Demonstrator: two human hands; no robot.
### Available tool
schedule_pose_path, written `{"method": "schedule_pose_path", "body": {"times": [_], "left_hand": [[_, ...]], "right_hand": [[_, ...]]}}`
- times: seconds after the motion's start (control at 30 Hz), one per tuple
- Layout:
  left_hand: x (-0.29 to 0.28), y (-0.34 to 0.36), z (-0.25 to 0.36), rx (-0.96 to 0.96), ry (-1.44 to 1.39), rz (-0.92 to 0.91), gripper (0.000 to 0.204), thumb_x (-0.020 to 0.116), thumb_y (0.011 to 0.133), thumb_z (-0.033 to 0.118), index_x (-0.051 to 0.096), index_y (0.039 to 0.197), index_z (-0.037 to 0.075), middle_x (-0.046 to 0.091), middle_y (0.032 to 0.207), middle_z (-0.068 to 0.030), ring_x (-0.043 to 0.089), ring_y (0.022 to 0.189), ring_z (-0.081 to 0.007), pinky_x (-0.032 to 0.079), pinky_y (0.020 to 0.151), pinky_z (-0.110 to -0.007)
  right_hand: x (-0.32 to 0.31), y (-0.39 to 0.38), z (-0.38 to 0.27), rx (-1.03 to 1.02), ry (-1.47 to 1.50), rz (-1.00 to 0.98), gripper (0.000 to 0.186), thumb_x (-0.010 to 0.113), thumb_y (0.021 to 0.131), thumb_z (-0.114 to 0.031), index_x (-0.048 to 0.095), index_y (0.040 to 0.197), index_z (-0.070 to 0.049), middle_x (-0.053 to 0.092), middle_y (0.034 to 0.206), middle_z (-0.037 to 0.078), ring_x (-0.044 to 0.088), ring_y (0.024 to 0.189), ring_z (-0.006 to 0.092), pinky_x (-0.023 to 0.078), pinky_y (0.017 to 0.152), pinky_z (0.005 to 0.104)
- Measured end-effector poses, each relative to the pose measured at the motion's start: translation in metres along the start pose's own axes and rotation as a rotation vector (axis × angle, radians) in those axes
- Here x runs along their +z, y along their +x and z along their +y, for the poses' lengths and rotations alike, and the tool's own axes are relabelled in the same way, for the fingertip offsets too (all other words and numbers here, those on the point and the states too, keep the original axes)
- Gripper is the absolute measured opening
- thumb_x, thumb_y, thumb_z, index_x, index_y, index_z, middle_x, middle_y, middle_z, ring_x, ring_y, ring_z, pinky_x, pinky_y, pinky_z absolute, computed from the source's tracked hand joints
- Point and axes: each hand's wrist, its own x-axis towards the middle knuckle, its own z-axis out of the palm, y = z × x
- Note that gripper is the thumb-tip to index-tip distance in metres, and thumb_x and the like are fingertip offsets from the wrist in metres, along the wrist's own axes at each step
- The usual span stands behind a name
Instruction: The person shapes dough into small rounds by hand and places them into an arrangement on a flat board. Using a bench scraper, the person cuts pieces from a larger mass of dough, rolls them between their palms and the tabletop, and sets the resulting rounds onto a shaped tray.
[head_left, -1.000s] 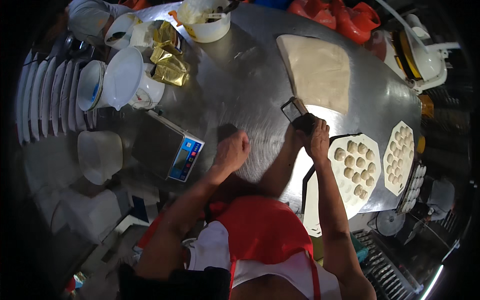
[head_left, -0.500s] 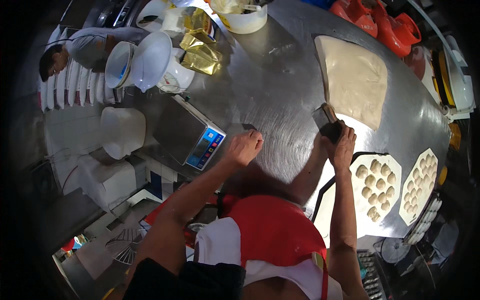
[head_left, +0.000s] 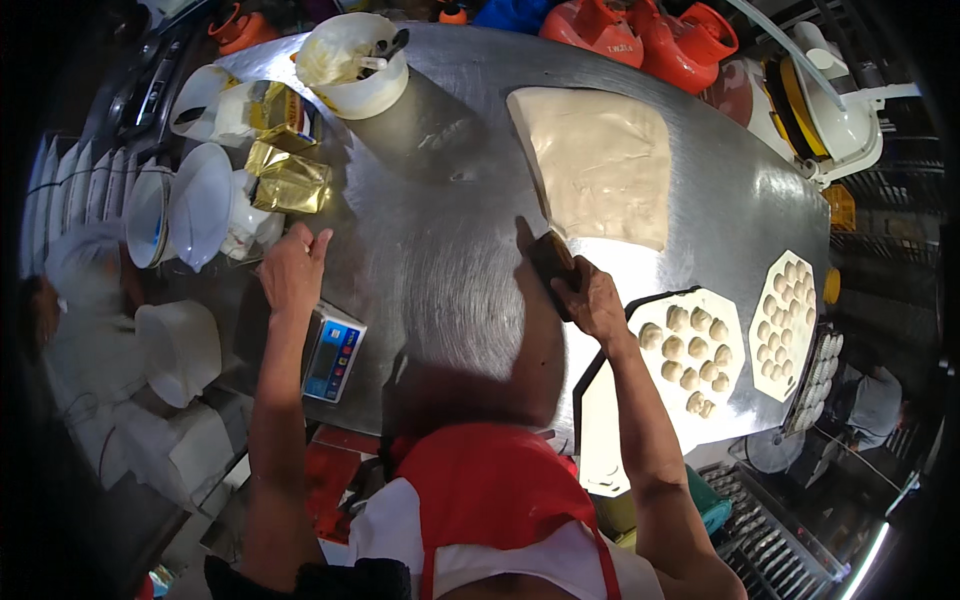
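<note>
My right hand (head_left: 597, 303) grips a bench scraper (head_left: 553, 275) with a dark blade and a wooden handle, just below the near left corner of a flat sheet of pale dough (head_left: 600, 165). The scraper is tilted over the steel table. Over the far part of a digital scale (head_left: 336, 350) is my left hand (head_left: 293, 268), its fingers curled in and the thumb sticking out. Whatever it holds, if anything, is hidden. Its forearm covers part of the scale. A gold foil packet (head_left: 290, 182) lies just beyond that hand.
Right of my right forearm, a white board (head_left: 738, 345) carries several dough balls; a second board (head_left: 795, 262) lies farther right. At the back left are a tub of creamy filling (head_left: 365, 98) and white bowls (head_left: 200, 205). Red gas cylinders (head_left: 690, 50) stand behind the table.
My left hand has moved left, from the table beside the scale to over it. My right hand keeps hold of the scraper, now turned darker side up. The whole view has shifted.
</note>
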Motion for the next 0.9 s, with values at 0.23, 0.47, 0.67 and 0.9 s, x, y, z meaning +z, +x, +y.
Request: {"method": "schedule_pose_path", "body": {"times": [0.23, 0.47, 0.67, 0.9], "left_hand": [[0.082, 0.055, 0.156, 0.431, -0.91, -0.007, 0.039, 0.062, 0.108, 0.009, 0.059, 0.147, 0.006, 0.072, 0.117, -0.013, 0.073, 0.1, -0.0267, 0.057, 0.096, -0.042], [0.1, 0.16, 0.295, 0.246, -0.954, 0.028, 0.042, 0.085, 0.091, 0.022, 0.069, 0.126, 0.004, 0.076, 0.113, -0.0147, 0.073, 0.106, -0.0275, 0.058, 0.096, -0.04], [0.122, 0.197, 0.292, 0.142, -1.025, -0.22, 0.056, 0.092, 0.081, 0.024, 0.069, 0.127, 0.003, 0.075, 0.125, -0.019, 0.072, 0.117, -0.0375, 0.055, 0.103, -0.047], [0.142, 0.202, 0.277, 0.187, -0.91, -0.134, 0.055, 0.086, 0.084, 0.026, 0.068, 0.129, 0.0, 0.074, 0.129, -0.022, 0.071, 0.122, -0.0385, 0.055, 0.103, -0.044]], "right_hand": [[-0.043, 0.032, -0.032, -0.129, -0.089, 0.208, 0.045, 0.062, 0.102, -0.012, 0.045, 0.142, -0.002, 0.072, 0.097, 0.034, 0.069, 0.094, 0.0572, 0.054, 0.085, 0.061], [-0.074, 0.092, -0.068, -0.278, -0.264, 0.243, 0.083, 0.056, 0.102, -0.001, 0.019, 0.175, -0.018, 0.07, 0.14, 0.025, 0.074, 0.109, 0.0496, 0.058, 0.094, 0.0535], [-0.068, 0.246, -0.097, -0.327, -0.573, 0.206, 0.073, 0.057, 0.102, -0.015, 0.032, 0.171, -0.017, 0.071, 0.13, 0.032, 0.074, 0.104, 0.0492, 0.06, 0.09, 0.0564], [-0.034, 0.289, -0.102, -0.608, -0.734, 0.425, 0.074, 0.059, 0.097, -0.01, 0.039, 0.169, -0.013, 0.074, 0.09, 0.025, 0.074, 0.077, 0.0389, 0.06, 0.069, 0.0509]]}}
